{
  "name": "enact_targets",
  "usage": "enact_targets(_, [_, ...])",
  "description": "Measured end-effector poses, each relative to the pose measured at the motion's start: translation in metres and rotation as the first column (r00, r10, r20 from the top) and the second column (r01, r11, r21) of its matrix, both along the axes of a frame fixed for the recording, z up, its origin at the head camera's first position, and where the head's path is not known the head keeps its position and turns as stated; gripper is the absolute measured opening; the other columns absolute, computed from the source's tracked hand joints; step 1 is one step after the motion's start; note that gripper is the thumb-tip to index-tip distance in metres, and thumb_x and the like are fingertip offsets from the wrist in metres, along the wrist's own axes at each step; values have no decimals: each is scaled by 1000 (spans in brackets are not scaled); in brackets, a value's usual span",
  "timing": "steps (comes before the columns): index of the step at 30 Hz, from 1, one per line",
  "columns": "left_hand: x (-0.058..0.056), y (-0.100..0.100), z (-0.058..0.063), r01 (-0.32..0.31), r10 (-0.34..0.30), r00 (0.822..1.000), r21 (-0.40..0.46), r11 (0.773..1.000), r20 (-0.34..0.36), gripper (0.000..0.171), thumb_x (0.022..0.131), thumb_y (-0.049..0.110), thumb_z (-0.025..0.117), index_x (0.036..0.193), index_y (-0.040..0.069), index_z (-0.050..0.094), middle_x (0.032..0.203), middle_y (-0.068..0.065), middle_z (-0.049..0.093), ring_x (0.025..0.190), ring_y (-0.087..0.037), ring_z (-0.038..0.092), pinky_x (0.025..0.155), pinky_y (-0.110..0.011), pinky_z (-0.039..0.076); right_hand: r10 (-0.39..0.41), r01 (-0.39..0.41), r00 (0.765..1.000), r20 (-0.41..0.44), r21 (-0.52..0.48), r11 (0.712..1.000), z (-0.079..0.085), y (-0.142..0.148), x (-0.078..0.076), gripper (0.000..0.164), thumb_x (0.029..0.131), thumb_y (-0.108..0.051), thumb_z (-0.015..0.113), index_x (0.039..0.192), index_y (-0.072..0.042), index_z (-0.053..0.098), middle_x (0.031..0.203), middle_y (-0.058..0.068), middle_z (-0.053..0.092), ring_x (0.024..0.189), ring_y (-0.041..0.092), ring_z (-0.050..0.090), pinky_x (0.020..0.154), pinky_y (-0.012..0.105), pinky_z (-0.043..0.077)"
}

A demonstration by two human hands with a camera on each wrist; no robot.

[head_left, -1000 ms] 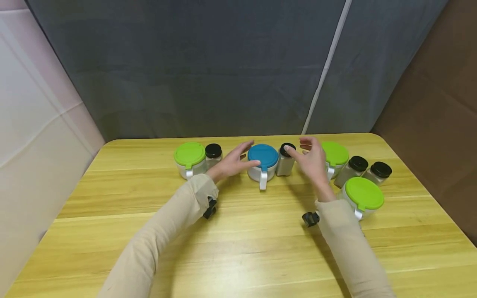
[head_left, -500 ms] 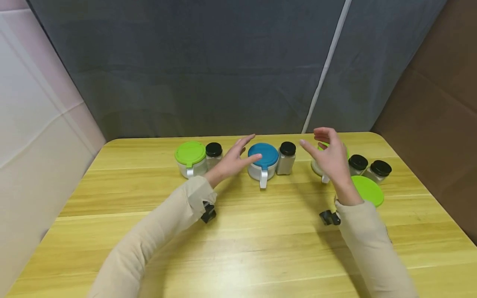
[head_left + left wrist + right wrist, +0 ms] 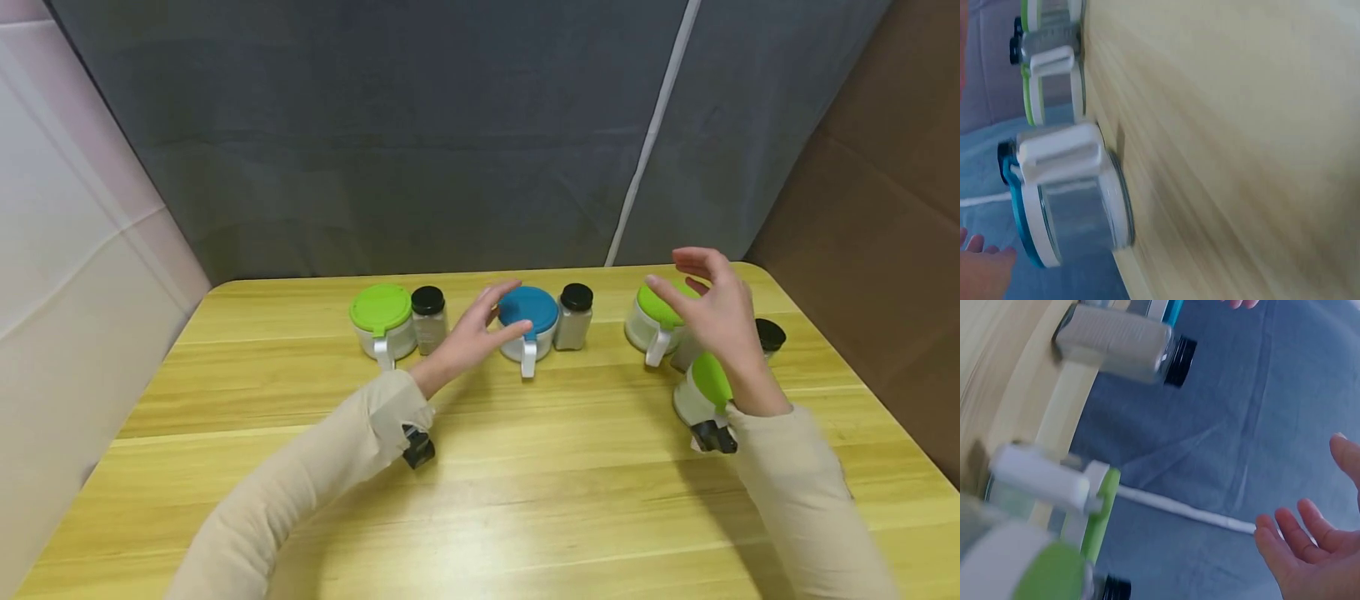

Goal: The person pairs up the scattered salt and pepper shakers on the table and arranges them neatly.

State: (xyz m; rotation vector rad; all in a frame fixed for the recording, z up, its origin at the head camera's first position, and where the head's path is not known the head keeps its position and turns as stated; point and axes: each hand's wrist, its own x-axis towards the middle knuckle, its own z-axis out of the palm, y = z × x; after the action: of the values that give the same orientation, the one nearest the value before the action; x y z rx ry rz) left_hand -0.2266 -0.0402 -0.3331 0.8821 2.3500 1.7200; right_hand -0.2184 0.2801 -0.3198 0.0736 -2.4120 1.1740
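My left hand (image 3: 476, 333) hovers at the left side of a handled seasoning jar with a blue lid (image 3: 528, 310), its thumb and fingers spread and holding nothing. In the left wrist view, fingers (image 3: 985, 272) show near the blue lid, with a gap between. A square spice jar with a black cap (image 3: 575, 321) stands right of the blue-lidded jar. My right hand (image 3: 716, 321) is raised over the right-hand group, fingers loosely bent and nothing in them. Below it are a far green-lidded jar (image 3: 657, 321) and a nearer green-lidded jar (image 3: 697, 400), partly hidden by the wrist.
At the left, another green-lidded jar (image 3: 381, 317) stands beside a black-capped spice jar (image 3: 429, 321). Another black cap (image 3: 770, 335) shows behind my right wrist. The wooden table (image 3: 480, 517) ends at a grey cloth wall (image 3: 420, 167).
My right hand has moved right, from beside the black-capped spice jar to above the green-lidded jars. The left hand has stayed nearly in place by the blue-lidded jar.
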Motion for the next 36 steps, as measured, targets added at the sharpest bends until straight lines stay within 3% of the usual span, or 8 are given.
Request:
enact_targets(2, [9, 2, 6, 32, -32, 999, 37, 999, 9, 58, 87, 19, 58, 136, 6, 30, 135, -12, 28, 126, -24, 24, 102, -34, 21, 5, -5, 1000, -12, 1, 1000, -11, 17, -8, 57, 72, -44, 69, 121, -22, 49, 117, -4, 49, 107, 12, 45, 91, 31, 38])
enact_targets(5, [25, 6, 17, 65, -67, 997, 55, 996, 25, 57, 87, 12, 57, 135, 1, 29, 135, -16, 27, 125, -28, 24, 101, -34, 21, 22, -22, 1000, -16, 8, 1000, -10, 30, -6, 54, 73, -40, 69, 121, -23, 49, 117, -3, 49, 107, 11, 45, 91, 28, 38])
enact_targets(8, [36, 11, 21, 95, -97, 995, 55, 994, 26, 56, 87, 9, 57, 135, 1, 29, 136, -16, 27, 125, -27, 24, 101, -34, 22, 48, -48, 999, -11, -13, 999, 1, 33, 8, 50, 76, -32, 69, 121, -21, 50, 118, 0, 49, 108, 11, 45, 90, 22, 37])
enact_targets(14, [51, 21, 19, 168, -170, 985, 84, 982, 26, 56, 85, 4, 57, 134, -3, 30, 135, -17, 29, 125, -23, 25, 101, -36, 23, 61, -62, 998, -23, -22, 998, 38, 19, 50, 44, 80, -17, 66, 119, -6, 50, 113, 3, 51, 107, 11, 46, 89, 20, 38])
enact_targets(20, [63, 30, 16, 244, -251, 967, 113, 963, 50, 56, 84, -1, 57, 132, -8, 29, 133, -21, 30, 123, -26, 29, 100, -37, 25, 32, -31, 999, 23, -38, 999, 42, 33, 64, 41, 82, -13, 64, 119, -4, 49, 112, -4, 49, 105, 6, 45, 85, 13, 37])
enact_targets(26, [70, 38, 12, 284, -292, 955, 109, 952, 56, 56, 83, -1, 58, 131, -9, 30, 133, -22, 32, 122, -27, 31, 98, -35, 28, 38, -35, 999, 39, -87, 996, 36, 53, 68, 37, 82, -10, 62, 118, -8, 52, 110, -7, 50, 104, 4, 45, 82, 9, 37])
enact_targets(33, [64, 52, -12, 296, -301, 950, 74, 952, 77, 57, 83, 9, 62, 133, 3, 35, 132, -6, 36, 120, -12, 33, 96, -24, 30, 33, -23, 996, 85, -124, 992, 23, 80, 76, 37, 85, -12, 60, 121, -9, 52, 109, -11, 52, 100, -3, 47, 77, 6, 36])
enact_targets(36, [64, 59, -17, 305, -310, 947, 62, 950, 87, 58, 83, 14, 63, 133, 7, 35, 132, -1, 37, 119, -8, 34, 95, -21, 30, 34, -20, 995, 95, -145, 989, 16, 91, 77, 38, 86, -12, 58, 123, -10, 51, 111, -12, 53, 99, -3, 47, 75, 7, 37])
